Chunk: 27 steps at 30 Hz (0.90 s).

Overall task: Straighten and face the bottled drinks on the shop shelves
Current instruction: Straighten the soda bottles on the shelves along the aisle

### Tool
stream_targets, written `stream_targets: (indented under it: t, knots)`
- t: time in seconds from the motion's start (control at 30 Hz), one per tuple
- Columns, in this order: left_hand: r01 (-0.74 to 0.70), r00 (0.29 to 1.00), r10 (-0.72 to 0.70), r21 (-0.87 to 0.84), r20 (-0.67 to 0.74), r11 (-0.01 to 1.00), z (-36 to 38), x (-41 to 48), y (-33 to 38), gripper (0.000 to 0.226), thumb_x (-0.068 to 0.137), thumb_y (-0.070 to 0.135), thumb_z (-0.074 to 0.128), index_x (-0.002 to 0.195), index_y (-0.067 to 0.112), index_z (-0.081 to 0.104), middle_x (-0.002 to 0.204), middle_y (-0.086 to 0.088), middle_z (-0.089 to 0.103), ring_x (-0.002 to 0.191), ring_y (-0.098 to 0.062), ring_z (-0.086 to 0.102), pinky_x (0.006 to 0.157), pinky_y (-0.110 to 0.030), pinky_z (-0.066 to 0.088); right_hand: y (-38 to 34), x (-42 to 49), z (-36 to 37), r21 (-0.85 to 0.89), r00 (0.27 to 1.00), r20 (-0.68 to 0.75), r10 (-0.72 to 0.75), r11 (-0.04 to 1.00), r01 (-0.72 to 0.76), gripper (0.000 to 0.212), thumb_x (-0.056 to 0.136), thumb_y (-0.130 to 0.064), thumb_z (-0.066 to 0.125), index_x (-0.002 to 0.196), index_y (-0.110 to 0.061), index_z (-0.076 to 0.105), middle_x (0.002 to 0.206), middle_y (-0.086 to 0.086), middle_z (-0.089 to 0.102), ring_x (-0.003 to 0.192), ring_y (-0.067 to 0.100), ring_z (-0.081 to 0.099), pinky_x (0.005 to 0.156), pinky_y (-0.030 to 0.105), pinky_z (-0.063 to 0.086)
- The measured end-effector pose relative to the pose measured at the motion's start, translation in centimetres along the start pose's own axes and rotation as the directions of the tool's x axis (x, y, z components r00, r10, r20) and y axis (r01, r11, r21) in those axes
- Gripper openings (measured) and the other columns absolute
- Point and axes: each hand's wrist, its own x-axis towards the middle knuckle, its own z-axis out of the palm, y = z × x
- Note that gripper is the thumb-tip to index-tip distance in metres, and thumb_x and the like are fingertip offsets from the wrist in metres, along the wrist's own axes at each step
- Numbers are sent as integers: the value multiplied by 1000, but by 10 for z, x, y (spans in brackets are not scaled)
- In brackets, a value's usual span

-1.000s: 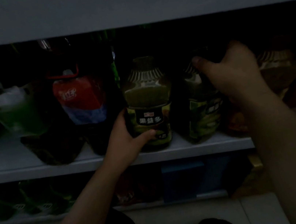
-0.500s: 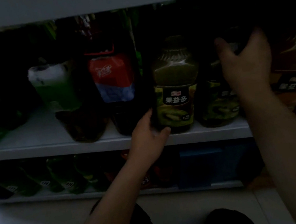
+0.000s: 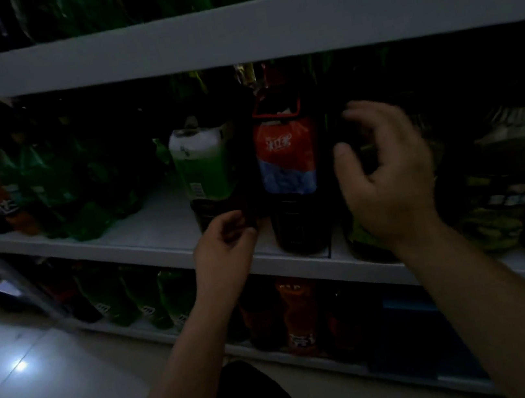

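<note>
On the middle shelf (image 3: 132, 250), a dark bottle with a white-and-green label (image 3: 205, 168) stands beside a dark bottle with a red-and-blue label (image 3: 285, 158). Right of them stand green juice bottles (image 3: 496, 198), one of them largely hidden behind my right hand (image 3: 387, 176). That hand hovers with fingers spread and curved, gripping nothing. My left hand (image 3: 223, 243) is lower, in front of the base of the white-and-green bottle, with loosely curled fingers that hold nothing I can make out. The scene is very dim.
Green bottles (image 3: 83, 195) lean in a row at the left of the same shelf. The upper shelf's front edge (image 3: 230, 36) overhangs the bottle tops. More green and orange bottles (image 3: 295, 316) fill the bottom shelf. Pale floor tiles (image 3: 42, 375) lie at lower left.
My left hand has let go of the green juice bottle and moved left to the white-and-green bottle's base. My right hand came off the other bottle's top and opened. The view shifted left.
</note>
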Motion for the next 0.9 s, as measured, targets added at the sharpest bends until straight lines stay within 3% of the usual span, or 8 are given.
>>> stream_targets:
  t: [0.1, 0.27, 0.37, 0.53, 0.63, 0.73, 0.8, 0.9]
  knots:
    - [-15, 998, 16, 4, -64, 1000, 5, -4, 4, 25, 84, 23, 70, 106, 30, 60, 94, 24, 61, 85, 18, 57, 65, 1, 40, -18, 24, 24, 54, 987, 134, 89, 994, -97, 47, 85, -23, 63, 126, -5, 49, 121, 10, 50, 105, 3, 40, 89, 5, 28]
    - [22, 997, -21, -14, 78, 1000, 51, -23, 24, 76, 71, 49, 74, 136, 27, 41, 132, 9, 45, 115, 0, 48, 96, -23, 43, -20, 66, 51, 58, 860, 401, 316, 928, -368, 34, 79, -34, 67, 110, -28, 56, 97, -8, 58, 91, 8, 54, 66, 12, 38]
    - [-24, 999, 27, 116, -26, 993, 82, -31, 33, 91, 78, 47, 68, 149, 25, 15, 143, 7, 23, 130, -14, 30, 106, -28, 30, -15, 78, 58, 115, 771, 523, 363, 866, -486, 17, 81, -29, 67, 94, -35, 57, 90, -9, 61, 89, 12, 60, 73, 23, 49]
    - [45, 999, -42, 155, -24, 987, 113, -34, 42, 115, 77, 44, 68, 149, 14, -17, 157, -4, -9, 143, -25, 4, 117, -35, 9, -10, 87, 63, 16, 754, 572, 323, 915, -404, 33, 82, -34, 69, 113, -27, 61, 93, -10, 57, 85, 9, 57, 69, 21, 42]
    - [37, 999, -32, 136, -40, 990, 107, -26, 35, 122, 71, 50, 74, 150, 21, -14, 155, -3, -1, 141, -24, 12, 116, -34, 14, -11, 86, 66, -213, 818, 494, 295, 953, -215, 50, 76, -56, 67, 116, -27, 60, 103, -2, 63, 96, 23, 60, 72, 25, 39]
    - [21, 1000, -20, 84, -12, 996, 91, -15, 21, 116, 69, 47, 79, 150, 37, -5, 149, 4, 14, 135, -20, 23, 112, -30, 23, -13, 83, 67, -355, 849, 433, 302, 923, -147, 50, 68, -74, 59, 95, -31, 60, 87, -3, 62, 77, 22, 59, 60, 25, 40]
    - [9, 997, -10, 15, 72, 1000, 82, -10, 14, 114, 70, 46, 79, 150, 39, -2, 150, 7, 21, 137, -16, 27, 109, -25, 26, -10, 85, 64, -279, 820, 483, 306, 942, -188, 41, 70, -70, 60, 85, -32, 56, 78, -9, 56, 69, 12, 53, 58, 23, 38]
    - [4, 987, 2, -39, 162, 999, 70, 1, 8, 108, 71, 42, 80, 151, 35, 8, 149, 6, 34, 135, -12, 36, 109, -26, 32, -7, 87, 55, 61, 726, 611, 316, 896, -440, 33, 78, -46, 69, 108, -36, 60, 96, -13, 61, 85, 6, 58, 74, 24, 45]
